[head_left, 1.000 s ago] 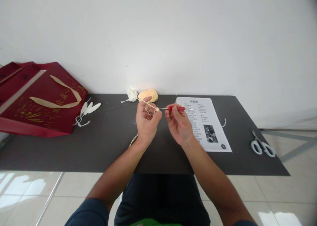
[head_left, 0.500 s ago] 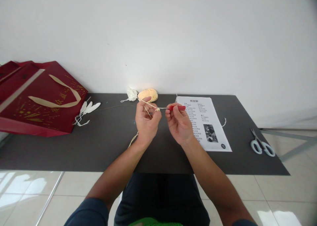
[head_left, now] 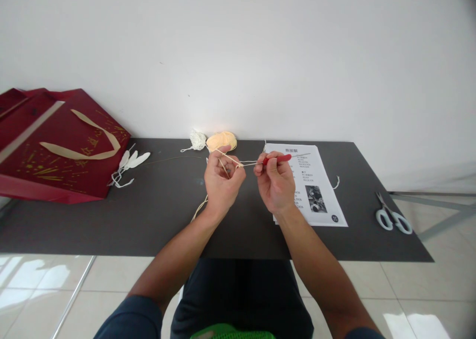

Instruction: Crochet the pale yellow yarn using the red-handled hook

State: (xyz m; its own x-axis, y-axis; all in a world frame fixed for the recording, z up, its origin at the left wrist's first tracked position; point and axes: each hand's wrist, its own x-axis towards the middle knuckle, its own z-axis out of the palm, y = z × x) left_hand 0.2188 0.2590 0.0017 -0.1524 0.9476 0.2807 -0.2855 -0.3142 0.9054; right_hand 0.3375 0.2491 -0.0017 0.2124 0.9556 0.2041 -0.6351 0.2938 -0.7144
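Note:
My left hand (head_left: 222,180) is closed, pinching a small piece of pale yellow crochet work, with the yarn strand (head_left: 222,154) running over its forefinger. That strand leads back to a pale yellow yarn ball (head_left: 222,141) at the table's far edge. My right hand (head_left: 275,181) is closed on a crochet hook with a red handle (head_left: 279,158); its metal tip points left and meets the work at my left fingertips. Both hands hover above the dark table (head_left: 159,205).
A printed instruction sheet (head_left: 312,180) lies right of my hands. White-handled scissors (head_left: 392,216) rest near the right edge. A small white yarn bundle (head_left: 198,141) sits by the ball. A dark red gift bag (head_left: 59,145) and white feather-like pieces (head_left: 131,164) lie at left.
My right hand has drawn the hook a little to the right and up, pulling a short length of yarn out from the work. The left hand stays put.

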